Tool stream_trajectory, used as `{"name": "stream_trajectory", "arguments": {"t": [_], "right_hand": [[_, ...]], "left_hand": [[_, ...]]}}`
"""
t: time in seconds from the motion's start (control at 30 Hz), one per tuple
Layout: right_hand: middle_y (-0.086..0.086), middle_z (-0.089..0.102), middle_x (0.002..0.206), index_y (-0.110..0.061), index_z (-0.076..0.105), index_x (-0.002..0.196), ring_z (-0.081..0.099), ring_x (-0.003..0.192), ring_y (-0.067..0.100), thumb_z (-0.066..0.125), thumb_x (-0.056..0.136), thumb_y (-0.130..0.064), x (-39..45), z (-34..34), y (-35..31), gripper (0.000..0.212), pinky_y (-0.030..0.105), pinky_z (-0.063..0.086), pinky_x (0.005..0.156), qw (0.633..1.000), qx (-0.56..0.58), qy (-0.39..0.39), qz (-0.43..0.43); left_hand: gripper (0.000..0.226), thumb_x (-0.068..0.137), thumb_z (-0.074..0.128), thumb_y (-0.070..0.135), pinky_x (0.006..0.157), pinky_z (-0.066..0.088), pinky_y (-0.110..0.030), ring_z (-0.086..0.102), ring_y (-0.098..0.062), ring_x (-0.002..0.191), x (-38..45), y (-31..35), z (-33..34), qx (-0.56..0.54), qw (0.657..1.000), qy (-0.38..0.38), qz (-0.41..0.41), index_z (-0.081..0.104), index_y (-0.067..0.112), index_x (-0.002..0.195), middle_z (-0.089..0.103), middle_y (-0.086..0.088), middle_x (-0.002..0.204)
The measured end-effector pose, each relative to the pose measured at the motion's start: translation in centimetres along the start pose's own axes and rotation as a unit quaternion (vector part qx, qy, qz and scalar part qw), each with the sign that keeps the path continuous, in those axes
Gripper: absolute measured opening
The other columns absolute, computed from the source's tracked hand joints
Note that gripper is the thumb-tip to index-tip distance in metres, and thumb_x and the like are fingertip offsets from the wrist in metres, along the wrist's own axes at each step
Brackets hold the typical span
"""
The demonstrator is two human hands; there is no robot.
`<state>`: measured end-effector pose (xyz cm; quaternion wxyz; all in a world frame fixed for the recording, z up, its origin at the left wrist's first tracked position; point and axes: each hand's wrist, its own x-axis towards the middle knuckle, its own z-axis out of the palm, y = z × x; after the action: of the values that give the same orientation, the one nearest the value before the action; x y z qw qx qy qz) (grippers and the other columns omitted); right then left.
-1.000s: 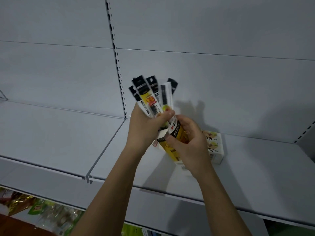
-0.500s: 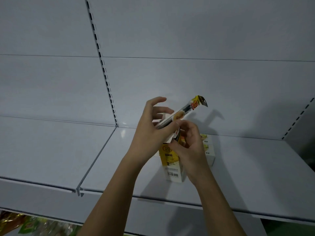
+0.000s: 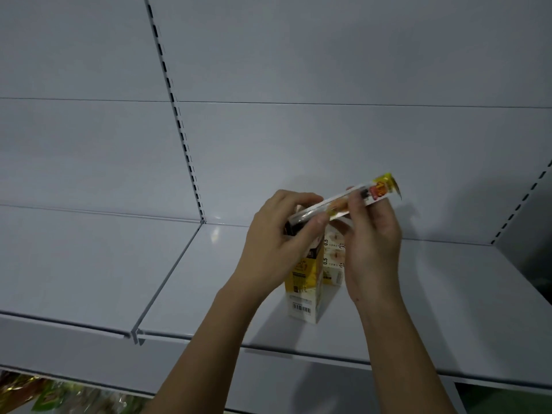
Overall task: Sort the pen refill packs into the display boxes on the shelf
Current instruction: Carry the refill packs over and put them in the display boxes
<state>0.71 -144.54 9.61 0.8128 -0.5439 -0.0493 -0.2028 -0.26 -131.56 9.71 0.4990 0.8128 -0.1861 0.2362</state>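
A bundle of long pen refill packs (image 3: 378, 191) lies nearly level above the shelf, its yellow and red end pointing right. My left hand (image 3: 276, 243) grips the bundle's left end with thumb and fingers curled round it. My right hand (image 3: 372, 234) pinches the middle of the bundle from behind. Directly under both hands stands a yellow and white display box (image 3: 303, 289) with a barcode on its front. A second white display box (image 3: 333, 264) stands right behind it, mostly hidden by my hands.
The white metal shelf (image 3: 433, 309) stretches left and right, with a seam between two boards (image 3: 167, 282). A slotted upright (image 3: 176, 115) runs up the back panel. Colourful packaged goods (image 3: 44, 395) show on the lower level at bottom left.
The packs were fanned upright in both hands; they are now gathered into one bundle, tipped sideways to the right. My right hand moved from the lower end to the bundle's middle.
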Motion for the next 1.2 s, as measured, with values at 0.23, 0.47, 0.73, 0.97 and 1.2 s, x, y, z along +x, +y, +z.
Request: {"name": "stream_trajectory", "arguments": {"t": [0.23,0.47,0.73,0.97,1.2], "right_hand": [[-0.027,0.068,0.082,-0.033,0.057,0.098,0.067,0.087,-0.002,0.051,0.103,-0.018,0.9,-0.5,-2.4,0.017,0.030,0.057,0.077,0.988,-0.042,0.094,-0.112],[-0.016,0.069,0.090,-0.027,0.061,0.099,0.066,0.088,-0.003,0.055,0.101,-0.020,1.6,-0.3,-3.5,0.009,0.013,0.050,0.072,0.965,-0.163,-0.021,-0.204],[-0.007,0.070,0.079,-0.027,0.058,0.101,0.068,0.072,0.007,0.063,0.094,-0.015,2.0,-0.4,-2.0,0.015,0.024,0.057,0.065,0.931,-0.324,-0.147,-0.079],[-0.011,0.060,0.102,-0.038,0.051,0.116,0.062,0.084,0.000,0.073,0.085,-0.013,2.1,-0.6,-3.1,0.046,0.012,0.050,0.064,0.922,-0.347,-0.146,-0.093],[-0.009,0.062,0.087,-0.026,0.068,0.082,0.058,0.085,-0.005,0.067,0.091,-0.014,2.0,-0.6,-1.5,0.015,0.002,0.041,0.065,0.902,-0.388,-0.140,-0.127]], "left_hand": [[0.074,0.074,0.075,0.051,0.088,0.047,-0.018,0.055,0.002,0.109,-1.0,-0.7,1.8,0.073,0.997,0.022,-0.021,0.036,0.042,0.136,0.053,0.023,0.122],[0.082,0.075,0.082,0.027,0.084,0.050,-0.011,0.059,0.004,0.107,-0.5,-0.8,2.5,0.004,0.999,0.044,-0.028,0.029,0.048,0.133,0.053,0.021,0.123],[0.085,0.071,0.086,0.022,0.083,0.058,-0.031,0.068,-0.007,0.099,-1.5,-1.5,3.4,-0.091,0.992,0.031,-0.086,0.032,0.040,0.134,0.065,0.014,0.114],[0.072,0.074,0.083,0.011,0.079,0.051,-0.011,0.059,0.001,0.108,-2.5,-2.3,4.8,-0.110,0.989,0.009,-0.101,0.040,0.034,0.127,0.058,0.017,0.114],[0.070,0.075,0.082,0.005,0.079,0.052,-0.015,0.062,-0.006,0.105,-2.3,-2.5,4.8,-0.132,0.987,0.022,-0.093,0.042,0.022,0.130,0.060,0.007,0.115]]}}
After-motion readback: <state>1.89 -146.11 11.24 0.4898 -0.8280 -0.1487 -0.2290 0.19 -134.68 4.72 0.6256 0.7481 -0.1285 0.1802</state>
